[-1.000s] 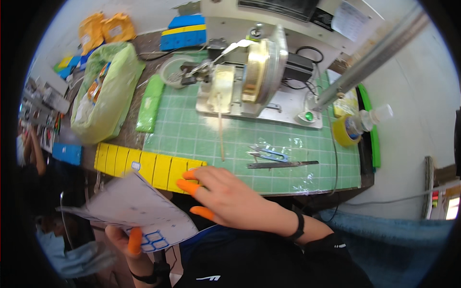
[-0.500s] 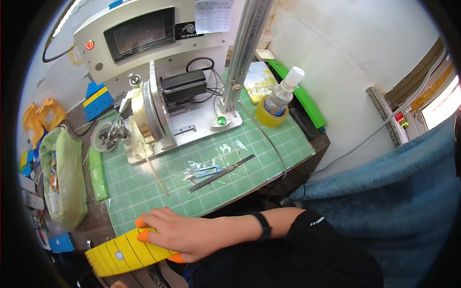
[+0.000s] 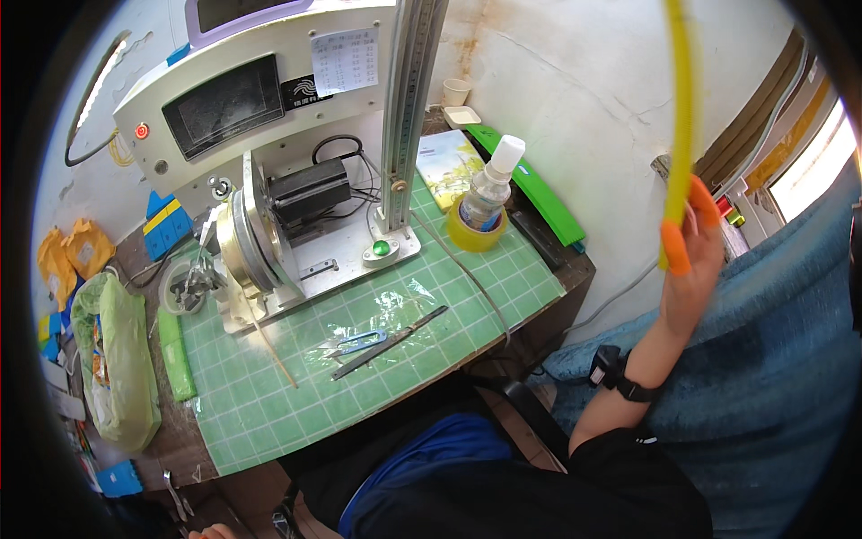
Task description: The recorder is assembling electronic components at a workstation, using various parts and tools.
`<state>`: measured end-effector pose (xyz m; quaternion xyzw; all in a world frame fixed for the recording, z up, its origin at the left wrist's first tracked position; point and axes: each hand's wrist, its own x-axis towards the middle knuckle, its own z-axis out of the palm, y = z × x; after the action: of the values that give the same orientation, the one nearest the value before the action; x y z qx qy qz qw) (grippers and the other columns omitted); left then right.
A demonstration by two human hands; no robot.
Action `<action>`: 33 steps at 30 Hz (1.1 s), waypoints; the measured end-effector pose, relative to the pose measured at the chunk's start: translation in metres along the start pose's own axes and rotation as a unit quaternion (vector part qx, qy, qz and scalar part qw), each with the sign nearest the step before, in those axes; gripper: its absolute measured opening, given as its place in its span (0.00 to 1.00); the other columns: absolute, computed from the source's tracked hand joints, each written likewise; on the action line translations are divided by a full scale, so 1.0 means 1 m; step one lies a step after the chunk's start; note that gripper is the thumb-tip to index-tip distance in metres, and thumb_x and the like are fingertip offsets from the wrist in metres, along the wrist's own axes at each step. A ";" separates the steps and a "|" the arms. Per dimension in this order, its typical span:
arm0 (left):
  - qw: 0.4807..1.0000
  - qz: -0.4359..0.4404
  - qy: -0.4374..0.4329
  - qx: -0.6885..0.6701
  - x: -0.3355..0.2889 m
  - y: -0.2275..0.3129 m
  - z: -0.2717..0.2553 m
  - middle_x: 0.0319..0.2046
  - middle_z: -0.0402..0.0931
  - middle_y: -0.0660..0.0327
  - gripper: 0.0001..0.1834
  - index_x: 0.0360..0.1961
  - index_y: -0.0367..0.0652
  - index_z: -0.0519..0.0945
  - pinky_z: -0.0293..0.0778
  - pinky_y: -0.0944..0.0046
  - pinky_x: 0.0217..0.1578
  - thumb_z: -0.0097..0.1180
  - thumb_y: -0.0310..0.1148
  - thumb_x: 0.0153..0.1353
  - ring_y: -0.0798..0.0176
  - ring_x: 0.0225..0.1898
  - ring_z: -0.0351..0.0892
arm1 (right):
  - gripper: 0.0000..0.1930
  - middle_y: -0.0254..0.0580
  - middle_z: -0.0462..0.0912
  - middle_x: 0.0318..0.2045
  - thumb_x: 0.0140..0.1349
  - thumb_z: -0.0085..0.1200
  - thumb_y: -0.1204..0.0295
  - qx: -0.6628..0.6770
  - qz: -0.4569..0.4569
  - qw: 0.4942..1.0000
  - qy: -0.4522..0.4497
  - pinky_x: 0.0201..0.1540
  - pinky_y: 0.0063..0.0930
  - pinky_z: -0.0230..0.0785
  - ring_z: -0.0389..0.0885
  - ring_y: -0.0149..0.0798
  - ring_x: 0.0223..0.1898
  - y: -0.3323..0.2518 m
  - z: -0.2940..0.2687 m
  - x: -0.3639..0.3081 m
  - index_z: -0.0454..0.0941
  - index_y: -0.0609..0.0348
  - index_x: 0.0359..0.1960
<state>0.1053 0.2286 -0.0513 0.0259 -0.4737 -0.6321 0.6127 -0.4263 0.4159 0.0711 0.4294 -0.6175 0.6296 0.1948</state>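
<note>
My right hand (image 3: pixel 693 274), wearing orange finger cots, is raised at the far right. Its fingers are closed on the lower end of a yellow strip (image 3: pixel 683 108), which stands upright, nearly edge-on and smeared by motion. Only a little of my left hand (image 3: pixel 213 533) shows at the lower edge; what it holds, if anything, is hidden. Across the green gridded mat (image 3: pixel 260 431) lie blue-handled thread snips (image 3: pixel 361 342) and a slim dark tool (image 3: pixel 389 343), with clear plastic film around them.
Behind the mat stands a white machine (image 3: pixel 310 292) with a screen, a brass-coloured wheel (image 3: pixel 235 242) and a metal column (image 3: pixel 409 108). A bottle (image 3: pixel 489 184) sits inside a yellow tape roll (image 3: pixel 476 235). A bag-lined container (image 3: pixel 121 395) is at left, a blue curtain (image 3: pixel 763 359) at right.
My right hand has swung from the mat's front edge up to the far right, carrying the yellow strip, which has turned from broadside to edge-on. The view has shifted slightly.
</note>
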 end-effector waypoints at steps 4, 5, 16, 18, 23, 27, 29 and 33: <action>0.997 -0.050 -0.003 0.058 0.003 -0.012 -0.005 0.28 0.66 0.59 0.13 0.39 0.41 0.67 0.63 0.64 0.33 0.55 0.37 0.65 0.64 0.30 0.65 | 0.25 0.48 0.79 0.56 0.57 0.68 0.73 -0.179 0.047 0.981 -0.050 0.60 0.34 0.68 0.78 0.42 0.57 0.062 0.001 0.001 0.76 0.65 0.56; 0.995 -0.061 -0.001 0.075 0.003 -0.013 -0.006 0.30 0.67 0.59 0.14 0.41 0.41 0.67 0.64 0.64 0.34 0.56 0.37 0.64 0.63 0.32 0.66 | 0.23 0.49 0.80 0.54 0.55 0.69 0.73 -0.234 0.032 0.970 -0.065 0.58 0.34 0.69 0.79 0.44 0.55 0.075 0.010 -0.002 0.77 0.64 0.53; 0.950 -0.198 0.018 0.242 0.010 -0.017 -0.001 0.49 0.70 0.52 0.32 0.58 0.36 0.65 0.67 0.60 0.51 0.64 0.39 0.58 0.58 0.49 0.71 | 0.22 0.52 0.81 0.49 0.51 0.69 0.72 -0.372 0.061 0.914 -0.149 0.56 0.41 0.71 0.80 0.53 0.50 0.157 0.024 -0.018 0.79 0.62 0.49; 0.935 -0.219 0.035 0.276 0.007 -0.018 0.001 0.52 0.71 0.51 0.36 0.61 0.35 0.65 0.67 0.59 0.54 0.65 0.40 0.57 0.57 0.52 0.72 | 0.23 0.51 0.81 0.49 0.54 0.68 0.72 -0.478 -0.076 0.866 -0.123 0.57 0.41 0.71 0.80 0.51 0.52 0.156 0.030 -0.014 0.78 0.61 0.52; 0.903 -0.238 0.125 0.335 -0.007 -0.004 0.030 0.54 0.76 0.49 0.40 0.62 0.32 0.69 0.72 0.58 0.55 0.72 0.39 0.50 0.56 0.54 0.77 | 0.14 0.47 0.85 0.45 0.68 0.59 0.70 -0.043 0.139 0.986 -0.087 0.47 0.28 0.75 0.83 0.37 0.42 0.095 0.067 -0.024 0.79 0.64 0.51; 0.894 -0.246 -0.034 0.374 0.025 -0.012 0.045 0.39 0.84 0.54 0.27 0.47 0.34 0.81 0.78 0.65 0.38 0.76 0.35 0.48 0.61 0.39 0.85 | 0.35 0.50 0.86 0.35 0.70 0.47 0.43 0.200 0.176 0.874 -0.406 0.34 0.28 0.77 0.84 0.36 0.29 -0.007 0.101 -0.068 0.79 0.73 0.48; 0.875 -0.244 -0.202 0.365 0.048 -0.022 0.039 0.36 0.85 0.55 0.23 0.47 0.35 0.81 0.78 0.67 0.33 0.74 0.34 0.53 0.61 0.32 0.86 | 0.42 0.54 0.87 0.39 0.58 0.57 0.36 0.263 0.249 0.760 -0.539 0.40 0.30 0.80 0.88 0.42 0.35 -0.036 0.131 -0.097 0.79 0.71 0.50; 0.894 -0.207 -0.243 0.314 0.043 -0.043 0.060 0.30 0.83 0.58 0.21 0.48 0.36 0.80 0.77 0.67 0.27 0.72 0.34 0.56 0.60 0.26 0.84 | 0.35 0.46 0.86 0.43 0.54 0.69 0.49 0.361 0.282 0.679 -0.574 0.49 0.33 0.73 0.84 0.41 0.45 -0.038 0.173 -0.150 0.78 0.69 0.52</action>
<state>0.0259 0.2195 -0.0220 0.1597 -0.7658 -0.5494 0.2937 -0.2619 0.3015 -0.0453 0.5492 -0.4244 0.4591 -0.5545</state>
